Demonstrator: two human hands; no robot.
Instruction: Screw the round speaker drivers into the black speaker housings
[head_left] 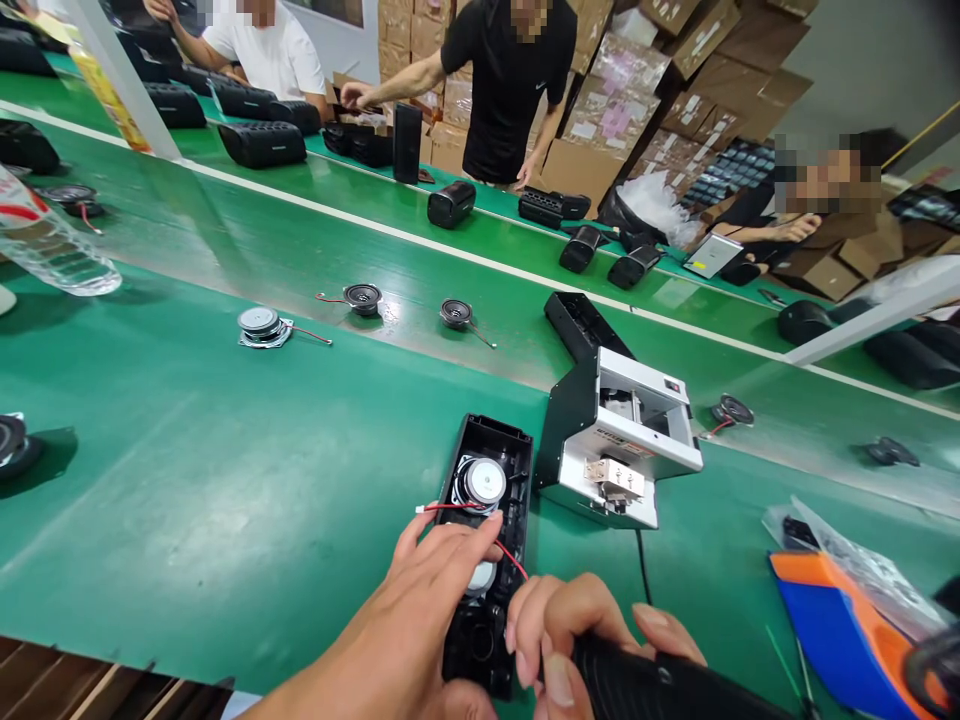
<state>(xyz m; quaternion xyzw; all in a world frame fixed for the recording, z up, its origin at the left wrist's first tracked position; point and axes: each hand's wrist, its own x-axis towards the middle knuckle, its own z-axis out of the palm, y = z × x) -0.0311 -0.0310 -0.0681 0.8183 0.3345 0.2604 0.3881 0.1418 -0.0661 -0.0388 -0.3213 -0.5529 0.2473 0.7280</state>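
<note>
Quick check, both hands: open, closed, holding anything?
Left hand: open, fingers resting on the speaker shell by the red wire.
Right hand: closed around a black tool.

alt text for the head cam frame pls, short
The left hand presses on an open black speaker housing with drivers and red wires on a green bench, while the right hand grips a black tool handle. A silver machine sits just beyond, loose speaker drivers lie scattered, and other people work across the belt.

housing [487,540]: matt black plastic | table [187,480]: glossy green | feeder [630,430]: brushed metal
</note>
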